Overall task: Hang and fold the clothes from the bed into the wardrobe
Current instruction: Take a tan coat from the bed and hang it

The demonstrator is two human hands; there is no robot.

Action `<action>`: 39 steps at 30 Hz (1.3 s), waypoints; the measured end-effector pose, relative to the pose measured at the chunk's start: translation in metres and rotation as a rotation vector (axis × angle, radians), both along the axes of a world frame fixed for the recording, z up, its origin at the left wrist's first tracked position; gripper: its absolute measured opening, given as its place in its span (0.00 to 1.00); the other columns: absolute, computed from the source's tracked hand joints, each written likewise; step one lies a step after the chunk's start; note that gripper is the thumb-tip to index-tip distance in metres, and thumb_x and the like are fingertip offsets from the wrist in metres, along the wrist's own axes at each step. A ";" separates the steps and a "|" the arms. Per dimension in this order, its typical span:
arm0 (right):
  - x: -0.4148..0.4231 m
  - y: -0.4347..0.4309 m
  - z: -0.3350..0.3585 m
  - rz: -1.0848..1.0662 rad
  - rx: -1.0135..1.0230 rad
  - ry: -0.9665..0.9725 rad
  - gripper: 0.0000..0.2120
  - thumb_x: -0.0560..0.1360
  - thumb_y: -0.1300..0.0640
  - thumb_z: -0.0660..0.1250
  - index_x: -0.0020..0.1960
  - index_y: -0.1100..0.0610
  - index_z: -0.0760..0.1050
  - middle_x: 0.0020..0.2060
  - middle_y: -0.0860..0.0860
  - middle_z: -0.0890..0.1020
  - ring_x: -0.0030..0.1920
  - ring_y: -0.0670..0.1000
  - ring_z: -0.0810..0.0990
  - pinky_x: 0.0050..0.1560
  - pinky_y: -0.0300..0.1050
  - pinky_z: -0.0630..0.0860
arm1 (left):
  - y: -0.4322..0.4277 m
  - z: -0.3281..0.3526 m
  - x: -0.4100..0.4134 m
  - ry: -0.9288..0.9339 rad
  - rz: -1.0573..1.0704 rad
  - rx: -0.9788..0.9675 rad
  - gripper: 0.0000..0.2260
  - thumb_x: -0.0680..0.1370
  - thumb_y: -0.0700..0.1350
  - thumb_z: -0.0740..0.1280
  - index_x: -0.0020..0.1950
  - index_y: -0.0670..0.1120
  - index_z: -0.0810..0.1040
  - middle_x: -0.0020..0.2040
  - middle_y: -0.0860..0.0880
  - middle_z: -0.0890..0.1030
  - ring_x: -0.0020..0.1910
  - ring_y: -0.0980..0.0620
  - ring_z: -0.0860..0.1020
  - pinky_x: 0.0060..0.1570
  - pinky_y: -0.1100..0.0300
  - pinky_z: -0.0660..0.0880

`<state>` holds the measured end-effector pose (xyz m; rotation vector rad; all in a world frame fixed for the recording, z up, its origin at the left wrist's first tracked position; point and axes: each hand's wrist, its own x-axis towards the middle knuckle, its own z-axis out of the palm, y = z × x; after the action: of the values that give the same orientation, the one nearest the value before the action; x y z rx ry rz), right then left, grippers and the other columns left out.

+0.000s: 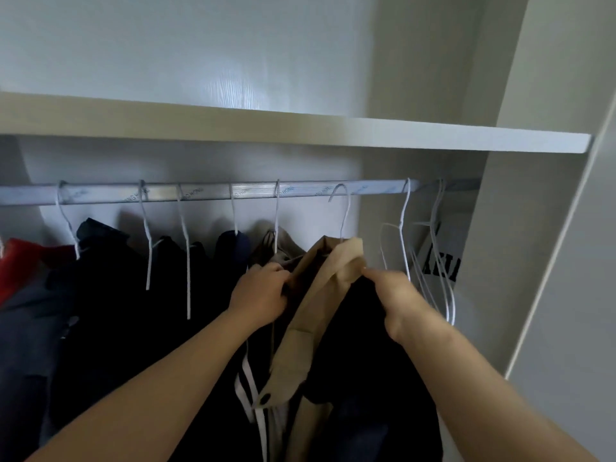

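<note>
A tan garment (313, 301) with a dark button hangs on a white wire hanger (345, 208) whose hook sits just in front of the silver rail (206, 193), apparently not over it. My left hand (263, 293) grips the garment's left side at the shoulder. My right hand (393, 291) pinches the tan collar edge on the right. Dark fabric shows inside and below the tan garment.
Several dark garments (133, 278) and a red one (20, 261) hang to the left on white hangers. Empty white hangers (433, 248) hang at the right end beside a white bag with black letters (443, 261). A white shelf (300, 130) runs above the rail; the wardrobe side panel (533, 261) stands right.
</note>
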<state>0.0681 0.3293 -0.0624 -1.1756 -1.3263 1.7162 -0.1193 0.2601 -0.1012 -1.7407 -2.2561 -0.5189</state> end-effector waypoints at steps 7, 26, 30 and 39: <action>-0.040 0.027 0.042 -0.113 0.119 0.088 0.06 0.78 0.58 0.60 0.47 0.59 0.74 0.45 0.56 0.79 0.44 0.55 0.78 0.45 0.47 0.73 | -0.001 0.001 -0.012 -0.237 -0.089 0.001 0.08 0.77 0.43 0.59 0.52 0.47 0.76 0.49 0.48 0.77 0.47 0.47 0.77 0.45 0.51 0.75; -0.076 0.051 -0.030 -0.131 0.547 -0.455 0.12 0.80 0.52 0.56 0.50 0.59 0.72 0.42 0.54 0.74 0.33 0.46 0.69 0.27 0.36 0.61 | 0.008 -0.017 -0.006 -0.153 -0.156 0.147 0.10 0.78 0.45 0.58 0.59 0.51 0.70 0.50 0.54 0.78 0.48 0.51 0.76 0.47 0.61 0.62; -0.081 0.040 -0.034 -0.098 0.613 -0.439 0.09 0.80 0.52 0.57 0.48 0.57 0.69 0.41 0.52 0.73 0.37 0.49 0.71 0.30 0.39 0.63 | 0.010 -0.018 0.002 -0.205 -0.144 0.213 0.11 0.78 0.42 0.58 0.59 0.51 0.71 0.53 0.54 0.78 0.49 0.51 0.76 0.48 0.60 0.63; -0.076 0.032 -0.042 -0.086 0.569 -0.449 0.10 0.80 0.52 0.57 0.52 0.59 0.69 0.41 0.51 0.73 0.39 0.50 0.72 0.32 0.40 0.64 | 0.003 -0.022 0.009 -0.222 -0.076 0.241 0.11 0.77 0.39 0.59 0.56 0.49 0.74 0.58 0.54 0.75 0.46 0.48 0.76 0.45 0.62 0.65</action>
<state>-0.0083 0.3617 -0.1048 -1.2780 -1.8395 0.9307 -0.1104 0.2627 -0.1235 -1.7236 -2.1639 -1.0008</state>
